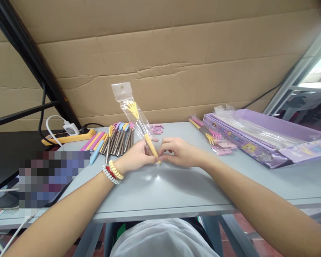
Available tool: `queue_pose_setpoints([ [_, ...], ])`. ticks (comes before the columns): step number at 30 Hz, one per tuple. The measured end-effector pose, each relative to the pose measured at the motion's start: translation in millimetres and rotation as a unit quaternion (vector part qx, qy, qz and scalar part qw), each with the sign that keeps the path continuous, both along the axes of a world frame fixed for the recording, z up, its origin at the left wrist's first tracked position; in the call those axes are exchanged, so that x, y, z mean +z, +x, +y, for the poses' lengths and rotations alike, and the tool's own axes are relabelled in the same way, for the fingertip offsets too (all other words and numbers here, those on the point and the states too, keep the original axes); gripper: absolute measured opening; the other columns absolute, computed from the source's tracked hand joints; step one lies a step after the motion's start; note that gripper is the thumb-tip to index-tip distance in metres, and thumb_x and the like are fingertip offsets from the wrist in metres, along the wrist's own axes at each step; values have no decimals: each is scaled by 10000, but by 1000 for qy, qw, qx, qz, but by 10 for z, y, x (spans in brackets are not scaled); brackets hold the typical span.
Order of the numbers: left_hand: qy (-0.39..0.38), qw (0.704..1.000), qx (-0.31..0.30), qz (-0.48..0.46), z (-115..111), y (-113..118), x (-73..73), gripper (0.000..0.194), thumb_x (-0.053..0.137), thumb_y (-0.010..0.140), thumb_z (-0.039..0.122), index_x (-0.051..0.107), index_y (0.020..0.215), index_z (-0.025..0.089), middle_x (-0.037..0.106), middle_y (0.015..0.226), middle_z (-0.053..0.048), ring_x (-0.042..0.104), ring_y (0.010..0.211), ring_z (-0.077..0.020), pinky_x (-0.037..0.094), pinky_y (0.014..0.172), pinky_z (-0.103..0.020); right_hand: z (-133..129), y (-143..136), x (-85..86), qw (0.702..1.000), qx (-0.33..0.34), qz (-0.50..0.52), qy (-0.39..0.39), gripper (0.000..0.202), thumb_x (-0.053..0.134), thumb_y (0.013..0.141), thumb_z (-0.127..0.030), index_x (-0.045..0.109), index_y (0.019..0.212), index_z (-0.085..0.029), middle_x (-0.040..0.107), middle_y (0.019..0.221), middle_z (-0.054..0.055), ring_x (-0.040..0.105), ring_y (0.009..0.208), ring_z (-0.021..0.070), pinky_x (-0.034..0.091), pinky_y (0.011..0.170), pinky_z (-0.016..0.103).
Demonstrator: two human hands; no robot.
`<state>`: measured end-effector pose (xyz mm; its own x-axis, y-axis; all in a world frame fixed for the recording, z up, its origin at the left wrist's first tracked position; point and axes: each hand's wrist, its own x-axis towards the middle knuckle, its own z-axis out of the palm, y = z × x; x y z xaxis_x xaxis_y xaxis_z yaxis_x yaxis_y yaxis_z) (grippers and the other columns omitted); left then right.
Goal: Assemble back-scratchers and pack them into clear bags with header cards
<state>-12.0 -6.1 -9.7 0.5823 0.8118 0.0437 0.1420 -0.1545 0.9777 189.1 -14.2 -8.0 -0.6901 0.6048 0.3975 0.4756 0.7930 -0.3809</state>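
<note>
1. A grey table is seen nearest, with both forearms stretched over it; coiled bands in yellow, red and white are worn on the left wrist.
2. The left hand is closed round the yellow handle of a back scratcher, whose hand-shaped yellow head points up and away from the fingers.
3. The scratcher is sheathed in a clear plastic sleeve, which rises tilted to the left above both hands.
4. The right hand is set just beside the left, its fingertips pinched on the lower end of the sleeve and handle, close above the table top.
5. Just beyond the left fingers a row of loose scratchers is laid, with metal stems and pink, yellow and blue grips.
6. Beyond the right fingers small pink tags are scattered; further right, bagged scratchers lie against a purple box.
7. Far left, a yellow power strip with a white charger is placed before the cardboard wall.
</note>
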Motion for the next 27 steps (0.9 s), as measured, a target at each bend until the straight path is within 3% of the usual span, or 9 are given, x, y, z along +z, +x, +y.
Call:
queue_pose_setpoints([
  [12,29,999,-33,20,-24,0,-14,582,731,651,176,410,1136,177,596,743,41,575,634,-104,444,587,-242,-27,-31,34,998,-18,-57,-12,215,506,869,-189,585,675,-136,550,683,18,455,598,94,348,597,232],
  [27,25,999,-39,16,-33,-2,2,567,738,662,186,422,1133,169,633,754,21,623,694,-130,479,653,-271,-14,-21,11,997,-36,-40,52,272,554,851,-283,516,615,-152,461,607,-14,363,534,80,271,545,223],
])
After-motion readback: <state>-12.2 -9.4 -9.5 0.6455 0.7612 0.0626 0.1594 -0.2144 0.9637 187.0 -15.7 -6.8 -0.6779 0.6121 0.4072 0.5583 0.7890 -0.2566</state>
